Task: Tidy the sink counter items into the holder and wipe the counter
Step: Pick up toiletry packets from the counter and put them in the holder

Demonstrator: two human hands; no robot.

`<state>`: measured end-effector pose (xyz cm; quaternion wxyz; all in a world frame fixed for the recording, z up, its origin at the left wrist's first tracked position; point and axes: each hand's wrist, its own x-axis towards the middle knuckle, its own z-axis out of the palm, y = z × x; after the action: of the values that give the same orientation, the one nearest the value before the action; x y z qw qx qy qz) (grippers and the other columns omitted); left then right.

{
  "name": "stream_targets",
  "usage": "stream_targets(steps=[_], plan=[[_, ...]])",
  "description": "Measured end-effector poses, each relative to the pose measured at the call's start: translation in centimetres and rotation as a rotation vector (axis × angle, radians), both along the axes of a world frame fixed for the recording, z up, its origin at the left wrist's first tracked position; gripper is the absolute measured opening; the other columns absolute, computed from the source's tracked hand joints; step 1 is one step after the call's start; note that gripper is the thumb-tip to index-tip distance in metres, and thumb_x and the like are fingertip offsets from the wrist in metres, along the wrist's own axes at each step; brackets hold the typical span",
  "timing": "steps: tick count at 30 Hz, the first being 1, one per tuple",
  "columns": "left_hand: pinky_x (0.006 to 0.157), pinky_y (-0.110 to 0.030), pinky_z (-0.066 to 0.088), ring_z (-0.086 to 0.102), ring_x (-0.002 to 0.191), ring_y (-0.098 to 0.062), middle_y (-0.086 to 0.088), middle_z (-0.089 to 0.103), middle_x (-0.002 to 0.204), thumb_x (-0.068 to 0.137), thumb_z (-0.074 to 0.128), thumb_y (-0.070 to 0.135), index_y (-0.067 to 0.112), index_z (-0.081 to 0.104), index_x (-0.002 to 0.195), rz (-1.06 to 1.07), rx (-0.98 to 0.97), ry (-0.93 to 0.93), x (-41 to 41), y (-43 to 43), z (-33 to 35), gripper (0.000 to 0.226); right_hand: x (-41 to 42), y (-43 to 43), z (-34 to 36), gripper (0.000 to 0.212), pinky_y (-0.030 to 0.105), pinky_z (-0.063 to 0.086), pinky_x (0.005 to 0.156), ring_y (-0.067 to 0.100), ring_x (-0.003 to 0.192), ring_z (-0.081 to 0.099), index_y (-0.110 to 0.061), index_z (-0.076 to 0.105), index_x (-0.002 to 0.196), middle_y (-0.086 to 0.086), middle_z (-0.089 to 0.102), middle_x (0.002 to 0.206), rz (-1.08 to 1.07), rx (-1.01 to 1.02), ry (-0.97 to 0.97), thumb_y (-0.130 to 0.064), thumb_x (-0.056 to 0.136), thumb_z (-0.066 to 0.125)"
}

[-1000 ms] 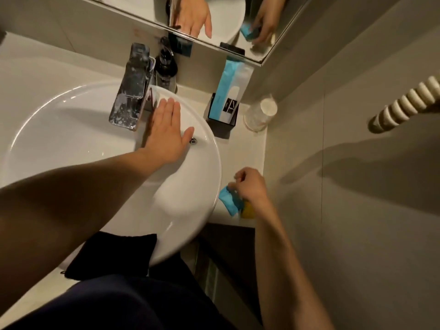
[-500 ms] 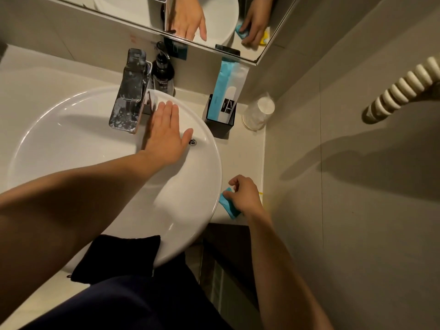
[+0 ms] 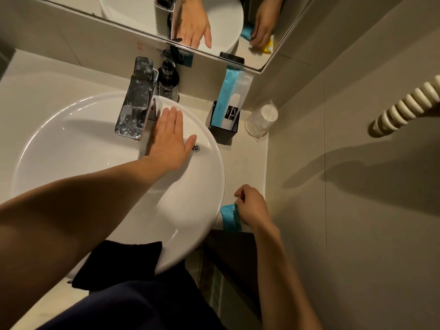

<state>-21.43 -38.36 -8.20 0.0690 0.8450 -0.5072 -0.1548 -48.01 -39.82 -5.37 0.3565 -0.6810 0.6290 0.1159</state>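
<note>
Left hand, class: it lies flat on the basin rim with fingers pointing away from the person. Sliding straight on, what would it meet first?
Probably the tap's base: the left hand has its fingertips right beside it. Behind that stands the soap bottle. Depth is hard to judge.

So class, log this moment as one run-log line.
left hand: flat on basin | right hand: grips blue packet on counter | holder: holds pouch
</note>
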Motion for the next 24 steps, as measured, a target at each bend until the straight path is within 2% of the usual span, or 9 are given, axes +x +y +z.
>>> stream_targets(steps=[2, 4, 6, 9, 12, 15, 20, 22, 24], plan=[[0.124, -0.042, -0.008, -0.006, 0.158, -0.032, -0.015, -0.001, 0.171, 0.105, 0.026, 0.056, 0.005, 0.002, 0.161, 0.001, -0.004, -0.011, 0.0, 0.0, -0.1, 0.08, -0.1, 0.5, 0.1, 0.034, 0.03, 0.052, 0.087, 0.022, 0.109, 0.058, -0.019, 0.057, 0.124, 0.002, 0.055, 0.121, 0.086, 0.065, 0.029, -0.007, 0.093, 0.067], [0.125, -0.043, -0.007, -0.005, 0.158, -0.032, -0.015, 0.0, 0.171, 0.105, 0.026, 0.056, 0.004, 0.003, 0.161, -0.001, -0.003, -0.013, 0.0, 0.0, 0.0, 0.08, 0.2, 1.2, -0.3, 0.045, 0.03, 0.052, 0.09, 0.023, 0.112, 0.057, -0.02, 0.054, 0.127, 0.002, 0.052, 0.123, 0.128, 0.089, 0.052, -0.009, 0.088, 0.075], [0.126, -0.043, -0.005, -0.005, 0.158, -0.032, -0.015, 0.0, 0.171, 0.105, 0.025, 0.057, 0.004, 0.003, 0.161, -0.002, -0.002, -0.015, 0.0, 0.0, 0.0, 0.08, 0.4, 1.6, -0.8, 0.04, 0.027, 0.052, 0.086, 0.023, 0.109, 0.057, -0.02, 0.055, 0.12, 0.003, 0.054, 0.121, 0.108, 0.082, 0.046, -0.01, 0.088, 0.076], [0.125, -0.042, -0.007, -0.005, 0.158, -0.032, -0.015, 0.0, 0.171, 0.105, 0.025, 0.057, 0.004, 0.003, 0.161, -0.003, -0.002, -0.012, 0.0, 0.1, 0.1, 0.08, 0.4, 1.4, -1.1, 0.02, 0.022, 0.046, 0.076, 0.021, 0.099, 0.057, -0.018, 0.057, 0.103, 0.005, 0.058, 0.113, 0.052, 0.073, 0.017, -0.013, 0.091, 0.072], [0.125, -0.043, -0.006, -0.005, 0.157, -0.033, -0.016, 0.0, 0.171, 0.105, 0.025, 0.057, 0.004, 0.003, 0.161, -0.006, -0.007, -0.006, 0.1, 0.1, 0.0, 0.08, 0.3, 0.9, -0.8, 0.002, 0.032, 0.049, 0.074, 0.025, 0.092, 0.06, -0.011, 0.062, 0.091, 0.01, 0.066, 0.102, 0.033, 0.052, 0.007, -0.009, 0.093, 0.063], [0.126, -0.044, -0.004, -0.005, 0.157, -0.033, -0.016, 0.0, 0.171, 0.105, 0.025, 0.057, 0.003, 0.004, 0.161, -0.009, -0.006, -0.006, 0.1, 0.0, -0.2, 0.08, -0.1, 0.4, 0.2, 0.01, 0.032, 0.051, 0.072, 0.022, 0.086, 0.06, -0.006, 0.065, 0.096, 0.012, 0.066, 0.098, -0.038, 0.047, -0.035, -0.008, 0.096, 0.055], [0.128, -0.045, -0.002, -0.005, 0.157, -0.033, -0.017, 0.0, 0.17, 0.105, 0.026, 0.055, 0.002, 0.004, 0.161, -0.011, -0.009, 0.01, 0.1, 0.1, -0.1, 0.08, 0.4, -2.2, 3.4, 0.01, 0.013, 0.04, 0.058, 0.009, 0.083, 0.057, -0.01, 0.064, 0.096, 0.001, 0.063, 0.097, -0.069, -0.122, -0.161, -0.013, 0.101, 0.056], [0.128, -0.045, -0.004, -0.007, 0.157, -0.033, -0.017, -0.002, 0.17, 0.105, 0.025, 0.055, 0.003, 0.002, 0.161, -0.013, -0.006, 0.019, 0.1, 0.1, 0.0, 0.08, 1.3, -4.0, 5.2, 0.012, 0.015, 0.044, 0.061, 0.013, 0.084, 0.06, -0.012, 0.064, 0.093, 0.002, 0.063, 0.095, -0.08, -0.225, -0.243, -0.012, 0.101, 0.055], [0.127, -0.043, -0.007, -0.009, 0.157, -0.032, -0.016, -0.003, 0.17, 0.105, 0.025, 0.055, 0.003, 0.001, 0.161, -0.012, -0.005, 0.025, 0.2, 0.1, -0.1, 0.08, 2.6, -5.8, 7.3, 0.013, 0.022, 0.051, 0.069, 0.015, 0.085, 0.062, -0.015, 0.065, 0.093, 0.003, 0.064, 0.097, -0.08, -0.338, -0.326, -0.013, 0.101, 0.055]])
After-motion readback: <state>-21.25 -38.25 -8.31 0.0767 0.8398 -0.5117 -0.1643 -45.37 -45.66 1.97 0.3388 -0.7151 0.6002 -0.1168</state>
